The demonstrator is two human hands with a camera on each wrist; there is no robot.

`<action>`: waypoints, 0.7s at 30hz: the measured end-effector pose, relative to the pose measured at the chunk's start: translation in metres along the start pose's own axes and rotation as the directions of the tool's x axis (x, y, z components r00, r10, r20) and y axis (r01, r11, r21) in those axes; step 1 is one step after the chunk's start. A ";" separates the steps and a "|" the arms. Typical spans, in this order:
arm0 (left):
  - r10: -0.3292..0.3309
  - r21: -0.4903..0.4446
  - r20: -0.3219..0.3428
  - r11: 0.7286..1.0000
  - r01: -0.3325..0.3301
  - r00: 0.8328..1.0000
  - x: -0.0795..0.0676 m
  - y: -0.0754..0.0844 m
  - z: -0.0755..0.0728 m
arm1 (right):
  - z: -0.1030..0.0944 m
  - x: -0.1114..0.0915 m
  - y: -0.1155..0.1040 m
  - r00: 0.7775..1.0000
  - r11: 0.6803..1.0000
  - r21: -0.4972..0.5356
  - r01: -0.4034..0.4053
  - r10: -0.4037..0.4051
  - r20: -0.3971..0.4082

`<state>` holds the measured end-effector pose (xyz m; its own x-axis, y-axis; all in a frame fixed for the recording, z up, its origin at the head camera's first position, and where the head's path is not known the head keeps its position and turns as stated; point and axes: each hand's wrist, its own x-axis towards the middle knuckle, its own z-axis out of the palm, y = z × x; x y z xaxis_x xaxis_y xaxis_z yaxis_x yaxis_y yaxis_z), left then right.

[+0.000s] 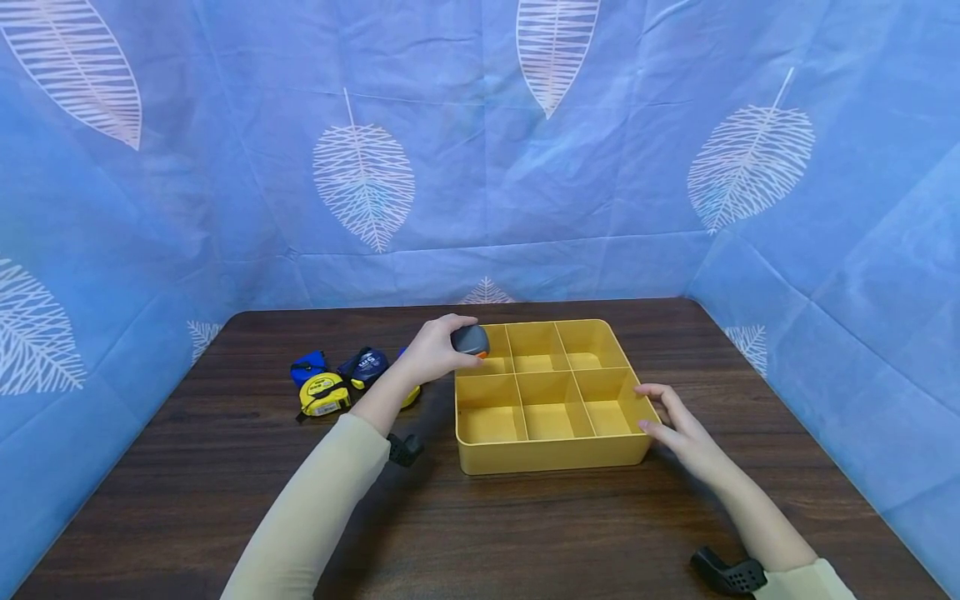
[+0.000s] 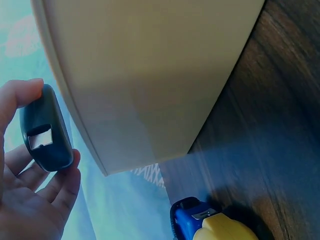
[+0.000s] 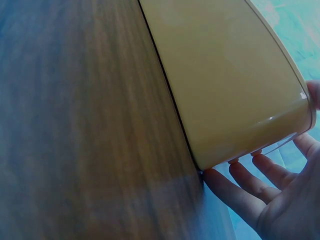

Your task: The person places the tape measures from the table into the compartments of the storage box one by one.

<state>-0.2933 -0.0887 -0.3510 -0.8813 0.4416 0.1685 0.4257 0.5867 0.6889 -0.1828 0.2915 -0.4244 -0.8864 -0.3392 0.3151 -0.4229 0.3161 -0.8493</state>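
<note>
A yellow divided tray (image 1: pixel 551 457) sits on the dark wooden table (image 1: pixel 480 525). My left hand (image 1: pixel 435 346) grips a grey tape measure (image 1: pixel 471 340) with an orange end over the tray's back-left compartment. The left wrist view shows that grey tape measure (image 2: pixel 44 132) pinched between thumb and fingers beside the tray wall (image 2: pixel 145 75). My right hand (image 1: pixel 671 417) rests with straight fingers against the tray's right front corner. In the right wrist view its fingers (image 3: pixel 250 192) touch the tray wall (image 3: pixel 230 85).
Left of the tray lie a yellow tape measure (image 1: pixel 324 394), a blue one (image 1: pixel 309 363) and a dark blue one (image 1: pixel 363 366), partly behind my left forearm. A blue and yellow tape measure (image 2: pixel 210 222) shows in the left wrist view. Blue leaf-print cloth (image 1: pixel 480 150) surrounds the table.
</note>
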 end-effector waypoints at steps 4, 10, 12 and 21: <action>0.013 0.017 0.020 1.000 -0.013 1.000 0.002 -0.001 0.003 | -0.001 0.000 0.000 1.000 1.000 -0.005 0.001 -0.001 0.002; 0.003 0.015 0.049 1.000 -0.003 0.999 0.007 -0.004 0.009 | -0.002 0.000 0.000 1.000 1.000 -0.010 -0.020 0.020 -0.001; -0.001 0.021 0.057 1.000 0.000 0.998 0.008 -0.005 0.010 | -0.002 0.000 0.000 1.000 1.000 -0.013 -0.024 0.024 -0.001; 0.005 0.086 0.088 0.996 -0.013 0.996 0.016 -0.004 0.013 | -0.001 0.000 0.001 1.000 0.999 -0.025 -0.031 0.031 -0.003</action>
<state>-0.3063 -0.0751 -0.3607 -0.8575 0.5026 0.1097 0.4533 0.6374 0.6231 -0.1833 0.2933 -0.4249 -0.8998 -0.3264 0.2896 -0.3993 0.3482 -0.8481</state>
